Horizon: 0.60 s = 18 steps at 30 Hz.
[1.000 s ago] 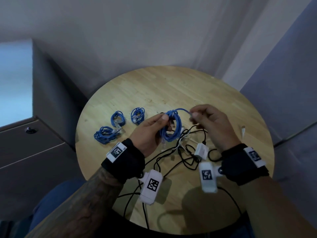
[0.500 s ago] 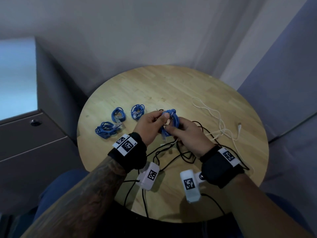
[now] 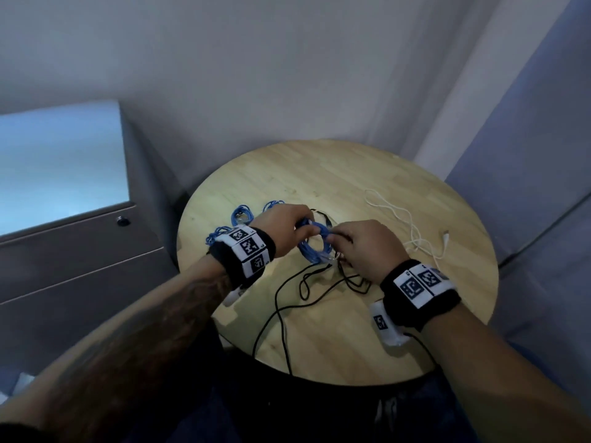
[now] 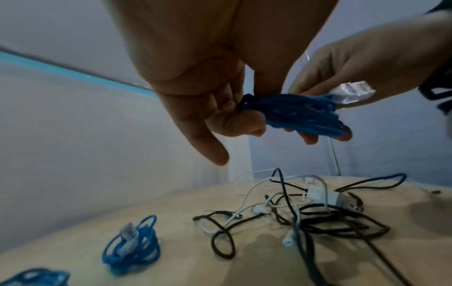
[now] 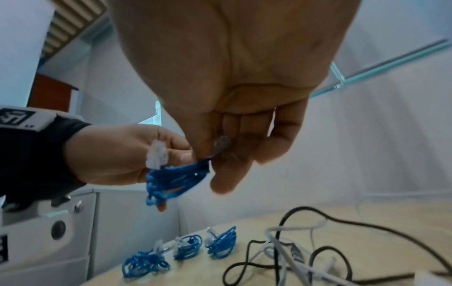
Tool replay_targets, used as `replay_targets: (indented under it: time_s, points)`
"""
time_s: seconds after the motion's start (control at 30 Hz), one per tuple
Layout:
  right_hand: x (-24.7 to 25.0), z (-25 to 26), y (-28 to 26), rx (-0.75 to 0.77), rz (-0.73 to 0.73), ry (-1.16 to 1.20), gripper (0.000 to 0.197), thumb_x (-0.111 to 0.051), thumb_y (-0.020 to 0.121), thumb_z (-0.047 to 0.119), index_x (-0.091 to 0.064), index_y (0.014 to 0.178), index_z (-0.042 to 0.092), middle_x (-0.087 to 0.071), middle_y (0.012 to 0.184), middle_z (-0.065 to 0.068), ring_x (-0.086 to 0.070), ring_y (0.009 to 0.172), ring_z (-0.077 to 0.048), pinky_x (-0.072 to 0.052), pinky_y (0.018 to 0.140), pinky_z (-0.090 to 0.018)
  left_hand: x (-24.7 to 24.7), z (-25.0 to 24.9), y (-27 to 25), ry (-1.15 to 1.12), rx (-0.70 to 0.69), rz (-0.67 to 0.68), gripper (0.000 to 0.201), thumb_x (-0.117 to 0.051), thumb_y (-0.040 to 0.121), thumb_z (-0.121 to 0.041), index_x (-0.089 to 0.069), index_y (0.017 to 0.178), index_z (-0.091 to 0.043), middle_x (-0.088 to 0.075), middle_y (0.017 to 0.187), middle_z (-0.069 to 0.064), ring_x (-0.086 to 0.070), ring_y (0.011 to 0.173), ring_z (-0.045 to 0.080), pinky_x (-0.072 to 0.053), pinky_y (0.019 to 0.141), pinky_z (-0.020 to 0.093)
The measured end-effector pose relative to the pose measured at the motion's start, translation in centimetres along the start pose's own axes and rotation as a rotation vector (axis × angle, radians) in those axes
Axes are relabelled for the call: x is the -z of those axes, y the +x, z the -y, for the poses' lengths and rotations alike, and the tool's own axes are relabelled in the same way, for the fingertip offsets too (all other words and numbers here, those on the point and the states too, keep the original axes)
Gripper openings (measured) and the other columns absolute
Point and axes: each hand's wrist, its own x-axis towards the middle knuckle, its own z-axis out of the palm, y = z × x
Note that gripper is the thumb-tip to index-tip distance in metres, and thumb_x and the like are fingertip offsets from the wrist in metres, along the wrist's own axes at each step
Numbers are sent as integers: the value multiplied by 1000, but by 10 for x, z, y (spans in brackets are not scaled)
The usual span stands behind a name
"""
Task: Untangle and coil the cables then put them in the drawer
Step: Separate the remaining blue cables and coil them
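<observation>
Above the middle of the round wooden table (image 3: 335,174) both hands hold one coiled blue cable (image 3: 315,247) (image 4: 300,116) (image 5: 173,180). My left hand (image 3: 287,225) (image 4: 220,108) pinches the coil's left side. My right hand (image 3: 361,247) (image 5: 232,154) pinches the cable's free end with its clear plug (image 5: 221,144); the other clear plug (image 4: 352,92) sticks out of the coil. Three coiled blue cables (image 5: 183,249) (image 4: 132,251) lie on the table's left. A tangle of black cables (image 3: 319,282) (image 4: 318,222) lies under the hands, and a white cable (image 3: 403,225) trails right.
A grey drawer cabinet (image 3: 80,257) with a round lock (image 3: 122,221) stands left of the table, its drawers closed. A white charger block (image 4: 325,195) sits in the tangle. Grey walls close behind and a blue partition (image 3: 527,187) to the right.
My right hand came in from the right to the coil and now pinches the cable's end against it. Both hands sank a little toward the table and the view shifted down.
</observation>
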Motion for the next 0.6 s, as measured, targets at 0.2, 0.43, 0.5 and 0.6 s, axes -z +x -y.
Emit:
replay_targets:
  time_s: [0.2,0.43,0.5,0.6]
  points:
    - [14,-5,7,168,-84,-152,23,-55,107,47,-76,106,37,-73,85,4,-64,79,-25,-40,63,-37,11,20,1,-533,77,162,12,-67,103,-23,-73,107,-13,-73,88,10,-60,62,14,-63,58,36]
    - [17,-79,31,-169,-68,227,25,-59,106,41,-74,121,28,-74,116,5,-68,101,-21,-50,89,-39,-22,84,23,-399,294,72,13,-68,103,-24,-74,106,-12,-72,89,16,-68,67,23,-64,62,41]
    - [14,-123,41,-308,-85,229,18,-62,102,30,-74,115,26,-74,119,0,-68,109,-26,-51,94,-39,-31,109,23,-393,425,90,17,-71,101,-23,-74,112,-11,-74,94,17,-71,67,27,-64,59,42]
    - [-9,-170,47,-392,101,35,30,-63,96,20,-72,124,26,-70,134,-4,-64,117,-26,-51,100,-40,-38,121,22,-361,523,121,24,-73,99,-23,-73,117,-7,-75,99,20,-73,69,30,-63,53,41]
